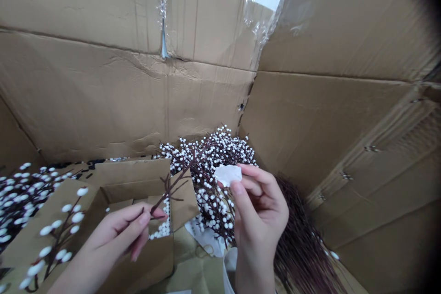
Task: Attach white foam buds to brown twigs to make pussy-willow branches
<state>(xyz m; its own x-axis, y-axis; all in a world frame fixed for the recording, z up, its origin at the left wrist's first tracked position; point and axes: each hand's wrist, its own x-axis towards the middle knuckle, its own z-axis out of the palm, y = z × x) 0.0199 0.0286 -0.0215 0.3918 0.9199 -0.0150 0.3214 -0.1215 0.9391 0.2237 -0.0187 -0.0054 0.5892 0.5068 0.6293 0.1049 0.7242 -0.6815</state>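
Between the thumb and fingers of my left hand [126, 234] is a bare dark brown artificial branch [168, 188], its forked twigs pointing up and to the right. My right hand [260, 216] pinches a small flat white piece [228, 175] with an uneven edge; its material is unclear. The branch and the white piece are apart. Below my left hand stands an open cardboard box [138, 179] with white berries [166, 220] along its right inner side. A berry branch [55, 243] with white berries lies at the lower left.
Behind my hands lies a heap of white-berried branches [223, 147], with more berry branches [20, 197] at the far left. A bundle of bare brown stems [299, 239] lies at right. A white cup-like container [230, 262] stands below my right wrist. Tall cardboard walls [206, 96] enclose the area.
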